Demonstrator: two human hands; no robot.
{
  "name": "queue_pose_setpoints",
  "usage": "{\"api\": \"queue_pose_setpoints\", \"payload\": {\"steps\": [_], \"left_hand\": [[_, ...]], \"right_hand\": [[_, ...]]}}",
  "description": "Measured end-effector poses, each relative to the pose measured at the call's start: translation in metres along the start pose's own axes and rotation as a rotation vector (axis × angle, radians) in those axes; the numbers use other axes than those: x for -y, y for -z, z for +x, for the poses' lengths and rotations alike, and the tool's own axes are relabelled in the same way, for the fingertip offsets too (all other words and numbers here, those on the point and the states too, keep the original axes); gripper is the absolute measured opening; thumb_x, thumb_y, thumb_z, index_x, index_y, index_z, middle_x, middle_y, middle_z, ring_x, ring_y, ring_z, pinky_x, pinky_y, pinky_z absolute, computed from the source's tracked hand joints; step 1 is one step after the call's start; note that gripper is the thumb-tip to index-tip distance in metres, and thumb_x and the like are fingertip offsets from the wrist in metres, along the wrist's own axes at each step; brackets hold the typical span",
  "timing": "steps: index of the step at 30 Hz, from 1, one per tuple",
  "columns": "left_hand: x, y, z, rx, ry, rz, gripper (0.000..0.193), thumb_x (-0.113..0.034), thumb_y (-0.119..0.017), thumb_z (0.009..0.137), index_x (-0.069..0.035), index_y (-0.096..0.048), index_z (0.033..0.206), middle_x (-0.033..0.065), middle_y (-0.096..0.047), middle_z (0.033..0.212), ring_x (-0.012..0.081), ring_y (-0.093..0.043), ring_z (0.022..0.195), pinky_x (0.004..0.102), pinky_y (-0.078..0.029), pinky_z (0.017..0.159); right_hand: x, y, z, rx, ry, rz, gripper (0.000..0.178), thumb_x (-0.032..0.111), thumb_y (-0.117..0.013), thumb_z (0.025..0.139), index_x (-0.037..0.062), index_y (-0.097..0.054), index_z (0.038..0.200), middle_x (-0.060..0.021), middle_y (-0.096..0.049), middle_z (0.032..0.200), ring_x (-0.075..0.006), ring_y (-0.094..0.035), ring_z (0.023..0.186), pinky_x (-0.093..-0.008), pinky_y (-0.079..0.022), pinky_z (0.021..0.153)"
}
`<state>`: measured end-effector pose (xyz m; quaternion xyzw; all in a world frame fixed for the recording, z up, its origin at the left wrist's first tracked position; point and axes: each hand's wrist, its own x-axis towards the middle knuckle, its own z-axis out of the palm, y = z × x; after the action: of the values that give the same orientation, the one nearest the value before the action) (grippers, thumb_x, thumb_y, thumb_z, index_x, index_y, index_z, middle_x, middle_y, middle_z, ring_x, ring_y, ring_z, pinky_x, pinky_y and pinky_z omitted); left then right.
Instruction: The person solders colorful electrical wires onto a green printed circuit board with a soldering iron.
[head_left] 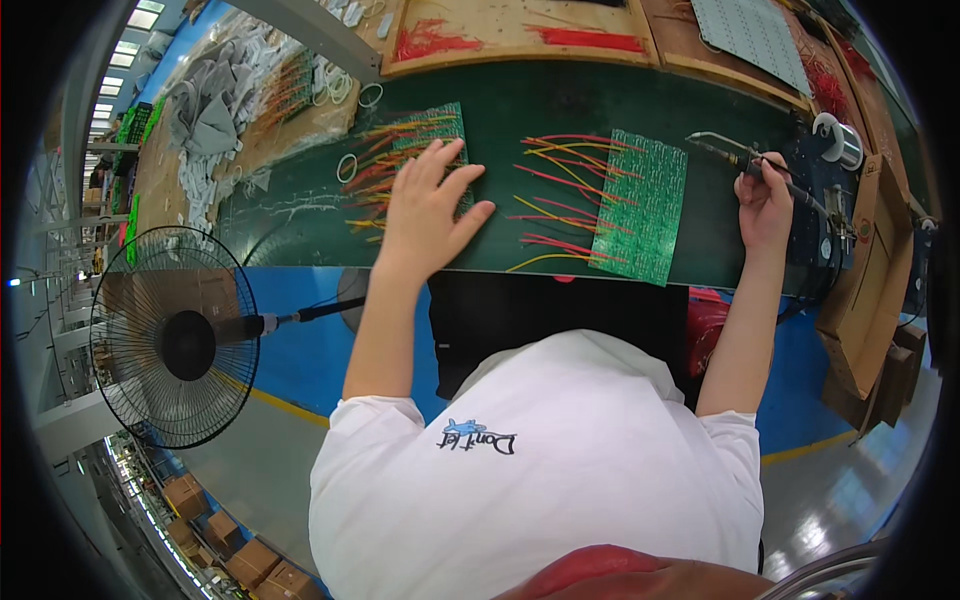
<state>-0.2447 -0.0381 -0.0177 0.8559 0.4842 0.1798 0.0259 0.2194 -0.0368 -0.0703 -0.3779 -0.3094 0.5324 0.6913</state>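
Note:
My left hand [428,212] lies with spread fingers over a green circuit board [448,118] that has many red and yellow wires [372,190] sticking out to its left. The hand covers much of that board. In the middle of the bench lies a second green circuit board panel [642,205], with red and yellow wires [560,205] along its left edge. To the right of it, my right hand [767,205] is closed around a soldering iron [738,158]. The iron's thin front end points left, above the panel's upper right corner.
A solder wire spool [846,150] and an open cardboard box [868,285] stand at the right. Wooden trays [520,60] with red wires line the far side of the green bench [590,95]. Grey cloth [205,105] is heaped at far left, and a black fan [180,340] stands nearer.

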Motion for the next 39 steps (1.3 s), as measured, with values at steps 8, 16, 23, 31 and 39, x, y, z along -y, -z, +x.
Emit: {"api": "queue_pose_setpoints", "payload": {"steps": [8,16,23,31,39], "left_hand": [[0.039,0.022,-0.019,-0.02,0.012,0.005,0.039,-0.028,-0.076,0.082,-0.011,-0.07,0.117,0.0136,-0.056,0.14,0.0371,-0.048,0.135,0.0489,-0.038,0.111],[0.037,0.034,-0.032,-0.184,0.245,0.15,0.05,-0.035,-0.08,0.078,-0.013,-0.067,0.12,0.0132,-0.053,0.137,0.0375,-0.043,0.133,0.0495,-0.037,0.11],[0.026,0.013,-0.019,-0.254,0.618,0.173,0.083,-0.045,-0.084,0.071,-0.012,-0.05,0.139,0.017,-0.043,0.14,0.0415,-0.04,0.13,0.0525,-0.036,0.109],[0.049,0.02,-0.011,-0.307,0.512,0.071,0.079,-0.027,-0.085,0.061,-0.01,-0.055,0.132,0.0165,-0.051,0.129,0.0366,-0.051,0.121,0.0469,-0.044,0.103],[0.068,0.03,-0.024,-0.388,0.642,-0.41,0.062,-0.01,-0.084,0.067,-0.009,-0.063,0.125,0.0129,-0.053,0.134,0.0255,-0.054,0.123,0.0387,-0.048,0.101]], "right_hand": [[0.003,0.001,0.004,0.033,0.013,0.016,0.006,0.011,-0.06,0.096,0.0054,-0.062,0.099,-0.0044,-0.063,0.078,-0.0107,-0.05,0.06,-0.0251,-0.036,0.055],[0.004,0.002,0.002,0.017,0.015,0.015,0.011,0.014,-0.059,0.097,0.0043,-0.062,0.101,-0.0039,-0.061,0.075,-0.0101,-0.048,0.06,-0.0246,-0.035,0.055],[0.005,0.005,0.002,0.054,0.044,-0.001,0.01,0.012,-0.059,0.096,0.0046,-0.061,0.102,-0.0033,-0.061,0.076,-0.0095,-0.048,0.06,-0.0243,-0.035,0.054],[0.001,-0.019,-0.002,-0.05,0.03,0.027,0.002,0.007,-0.06,0.095,0.0065,-0.059,0.096,-0.0011,-0.058,0.075,-0.0088,-0.052,0.061,-0.0236,-0.038,0.051],[0.007,-0.013,-0.005,-0.022,0.054,-0.003,0.003,0.006,-0.061,0.093,0.0072,-0.06,0.096,-0.0019,-0.061,0.079,-0.009,-0.054,0.063,-0.0237,-0.038,0.053]]}}
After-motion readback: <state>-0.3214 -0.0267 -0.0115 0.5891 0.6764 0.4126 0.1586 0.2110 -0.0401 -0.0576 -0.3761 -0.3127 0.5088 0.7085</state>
